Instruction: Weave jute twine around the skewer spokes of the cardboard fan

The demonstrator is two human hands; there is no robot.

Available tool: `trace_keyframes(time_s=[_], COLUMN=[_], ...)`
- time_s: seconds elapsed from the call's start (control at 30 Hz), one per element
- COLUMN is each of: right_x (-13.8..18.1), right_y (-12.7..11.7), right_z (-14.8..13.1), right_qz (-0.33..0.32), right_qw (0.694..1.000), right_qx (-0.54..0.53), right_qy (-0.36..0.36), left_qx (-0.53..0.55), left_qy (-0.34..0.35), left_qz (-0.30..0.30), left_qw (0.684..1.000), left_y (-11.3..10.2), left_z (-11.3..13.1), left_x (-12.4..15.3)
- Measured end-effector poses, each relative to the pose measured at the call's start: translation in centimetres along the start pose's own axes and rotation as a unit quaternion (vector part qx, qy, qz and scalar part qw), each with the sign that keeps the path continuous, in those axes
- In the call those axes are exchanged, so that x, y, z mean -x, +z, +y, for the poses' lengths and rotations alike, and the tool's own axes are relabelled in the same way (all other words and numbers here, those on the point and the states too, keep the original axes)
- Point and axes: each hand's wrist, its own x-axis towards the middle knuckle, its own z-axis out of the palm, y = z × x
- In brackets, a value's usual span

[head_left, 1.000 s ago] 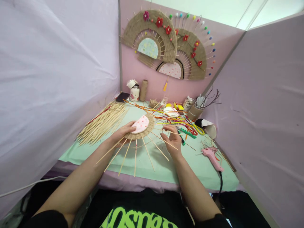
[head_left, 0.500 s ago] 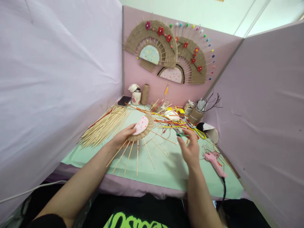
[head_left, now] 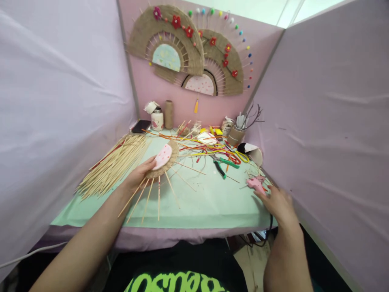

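Note:
My left hand (head_left: 137, 175) grips the left edge of a half-made woven fan (head_left: 162, 161), a pink spotted half-disc ringed with jute, its bamboo spokes (head_left: 153, 194) fanning toward me over the mint-green mat (head_left: 206, 200). My right hand (head_left: 277, 202) lies over the handle of the pink glue gun (head_left: 255, 183) near the table's right edge, fingers curled onto it. The gun's black cord (head_left: 270, 227) drops off the front edge.
A thick bundle of bamboo sticks (head_left: 113, 164) lies at the left. Green-handled pliers (head_left: 223, 165), red and yellow wires (head_left: 212, 150), a cup of tools (head_left: 235, 134), a jute spool (head_left: 169, 114) and a jar (head_left: 157, 118) crowd the back. Two finished fans (head_left: 188, 52) hang on the pink wall.
My right hand left the fan's spokes and swung right to the pink glue gun. My left hand stayed on the fan. The view has turned to the right.

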Motion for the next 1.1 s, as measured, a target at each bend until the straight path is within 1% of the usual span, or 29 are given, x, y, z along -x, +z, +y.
trace_keyframes(time_s=[0.07,0.13,0.23,0.3,0.4,0.47,0.53,0.6,0.7,0.77,0.8,0.87,0.97,1.03,1.1], right_x=[-0.1,-0.3,-0.5,-0.7,-1.0,-1.1,-0.8,-0.2,1.0,1.9,2.3,3.2,4.3,5.1,5.9], right_y=[0.2,0.5,1.1,1.6,1.6,1.1,0.3,-0.5,-1.6,-2.3,-2.6,-3.4,-4.3,-4.8,-5.1], right_z=[-0.7,-1.2,-1.3,-1.1,-0.8,-0.7,-1.0,-1.8,-3.9,-5.7,-6.7,-8.5,-11.1,-12.8,-14.3], right_qz=[-0.004,0.006,0.012,0.020,0.067,0.095,0.099,0.077,0.038,0.015,0.003,-0.024,-0.064,-0.080,-0.086], right_qw=[1.000,1.000,0.999,0.999,0.992,0.974,0.940,0.889,0.786,0.716,0.685,0.637,0.590,0.571,0.558], right_qx=[0.009,0.007,-0.011,-0.031,-0.108,-0.204,-0.325,-0.450,-0.616,-0.696,-0.727,-0.768,-0.800,-0.810,-0.815], right_qy=[-0.001,0.012,0.036,0.034,0.014,-0.011,-0.036,-0.040,-0.035,-0.045,-0.048,-0.056,-0.089,-0.110,-0.131], left_qx=[0.004,0.004,-0.001,0.001,0.012,0.018,0.025,0.038,0.055,0.067,0.074,0.083,0.084,0.095,0.108], left_qy=[-0.006,-0.008,-0.002,-0.002,-0.008,-0.009,-0.004,0.001,-0.003,-0.007,-0.009,-0.015,-0.034,-0.037,-0.036], left_qz=[0.004,0.008,0.022,0.025,0.020,0.019,0.020,0.022,0.016,0.010,0.010,0.013,0.008,-0.006,-0.026], left_qw=[1.000,1.000,1.000,1.000,1.000,1.000,0.999,0.999,0.998,0.998,0.997,0.996,0.996,0.995,0.993], left_y=[-0.1,0.0,0.2,0.4,0.6,0.7,0.9,1.2,1.6,1.7,1.7,1.6,1.1,0.8,0.6], left_z=[0.1,0.1,0.2,0.2,0.3,0.5,0.6,0.7,0.8,0.8,0.8,0.7,0.3,0.1,-0.1], left_x=[-0.1,-0.1,0.0,0.1,0.2,0.3,0.4,0.6,0.7,0.7,0.7,0.6,0.4,0.3,0.2])
